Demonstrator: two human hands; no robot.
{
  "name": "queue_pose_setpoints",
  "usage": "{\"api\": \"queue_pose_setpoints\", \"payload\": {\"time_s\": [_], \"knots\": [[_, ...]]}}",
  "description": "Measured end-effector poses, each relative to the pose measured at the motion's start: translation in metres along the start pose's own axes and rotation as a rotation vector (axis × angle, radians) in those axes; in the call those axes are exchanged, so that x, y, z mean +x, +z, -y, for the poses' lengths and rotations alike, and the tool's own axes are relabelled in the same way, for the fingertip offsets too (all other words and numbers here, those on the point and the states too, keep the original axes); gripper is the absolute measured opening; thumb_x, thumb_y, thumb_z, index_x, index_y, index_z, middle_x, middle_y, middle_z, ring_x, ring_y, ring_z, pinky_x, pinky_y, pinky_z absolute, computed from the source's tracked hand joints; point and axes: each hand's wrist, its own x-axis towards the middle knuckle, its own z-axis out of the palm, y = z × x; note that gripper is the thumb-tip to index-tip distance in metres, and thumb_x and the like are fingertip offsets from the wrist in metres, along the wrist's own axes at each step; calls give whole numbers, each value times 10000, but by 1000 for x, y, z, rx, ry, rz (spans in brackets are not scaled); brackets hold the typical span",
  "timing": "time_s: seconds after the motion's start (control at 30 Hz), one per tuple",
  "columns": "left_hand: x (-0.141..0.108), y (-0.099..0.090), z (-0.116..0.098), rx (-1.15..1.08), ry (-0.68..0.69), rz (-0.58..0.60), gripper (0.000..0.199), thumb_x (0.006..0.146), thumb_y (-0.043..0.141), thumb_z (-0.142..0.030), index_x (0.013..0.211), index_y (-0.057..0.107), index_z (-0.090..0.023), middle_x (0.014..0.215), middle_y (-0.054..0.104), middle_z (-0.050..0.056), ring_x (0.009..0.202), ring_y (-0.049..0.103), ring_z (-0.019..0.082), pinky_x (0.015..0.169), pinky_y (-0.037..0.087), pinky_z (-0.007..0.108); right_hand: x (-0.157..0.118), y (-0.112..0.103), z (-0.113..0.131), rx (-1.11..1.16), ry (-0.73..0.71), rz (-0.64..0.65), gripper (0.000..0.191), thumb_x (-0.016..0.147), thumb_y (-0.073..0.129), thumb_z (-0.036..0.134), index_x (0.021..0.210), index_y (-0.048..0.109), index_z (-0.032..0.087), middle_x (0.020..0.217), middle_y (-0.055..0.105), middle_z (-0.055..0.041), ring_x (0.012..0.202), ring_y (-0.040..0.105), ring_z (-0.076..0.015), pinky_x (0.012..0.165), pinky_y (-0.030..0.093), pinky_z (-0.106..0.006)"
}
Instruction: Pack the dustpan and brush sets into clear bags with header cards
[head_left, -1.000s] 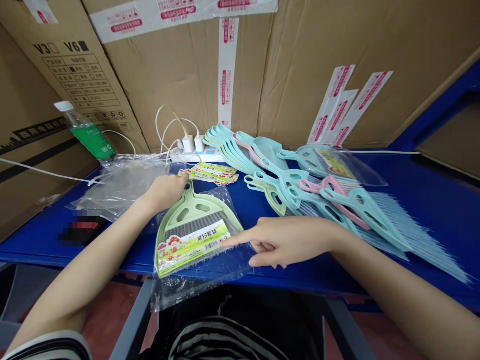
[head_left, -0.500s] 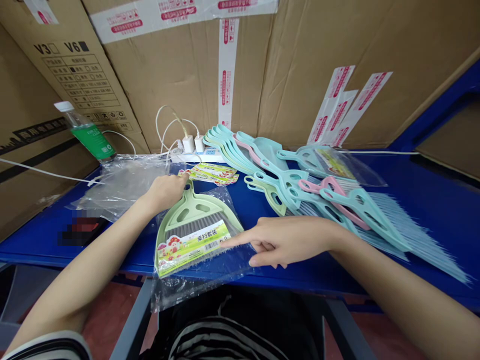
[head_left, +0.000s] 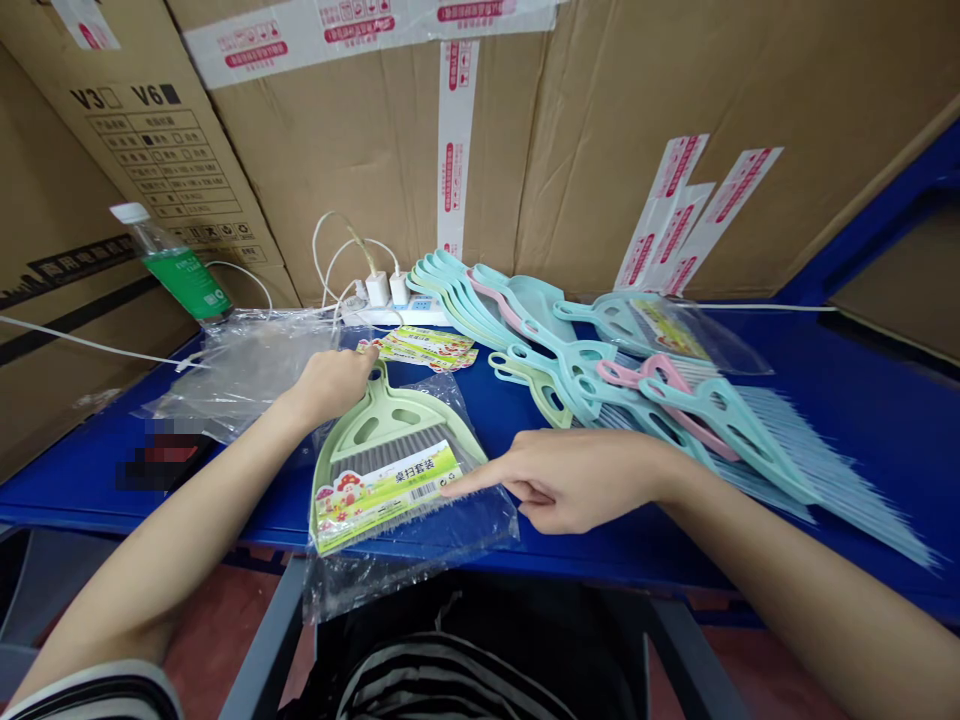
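A light green dustpan (head_left: 390,410) lies on the blue table with a grey-bristled hand broom (head_left: 405,440) in it. Both are inside a clear plastic bag (head_left: 450,545), along with a yellow-green printed label card (head_left: 390,490). At the handle end, my left hand (head_left: 337,382) is closed around the top of the dustpan's handle; its fingertips are partly hidden. My right hand (head_left: 570,480) points with its index finger stretched out, the tip at the label's right end. Its other fingers are curled, holding nothing.
Several blue, green and pink dustpans (head_left: 480,300) and hand brooms (head_left: 750,430) are piled to the right. Behind lie spare label cards (head_left: 427,345) and a power strip (head_left: 405,312). Clear bags (head_left: 247,370) and a green-labelled bottle (head_left: 184,275) are at left; cardboard (head_left: 360,150) stands behind.
My right thumb and lower fingers have drawn in, baring the bag's right corner. The index finger stays at the label, and my left hand stays on the handle.
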Motion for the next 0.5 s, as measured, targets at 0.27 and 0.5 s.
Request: {"api": "queue_pose_setpoints", "payload": {"time_s": [0.27,0.5], "knots": [[-1,0,0,-14,-3,-10,465,900,343,-176,1341,490,-148,994,745,185,1003,709,305,839,533,408,0,-1,-2,-29,-18,-33,858,658,479,-98,1459,479,211,467,273,136,424,298,-85,498,273,-205],[-2,-3,-2,-16,-14,10,465,896,347,-153,1338,489,-148,1022,739,188,1029,701,312,858,527,421,1,-1,-4,-19,-21,-98,654,785,544,-22,1400,551,198,494,273,122,454,295,-83,527,273,-219]]}}
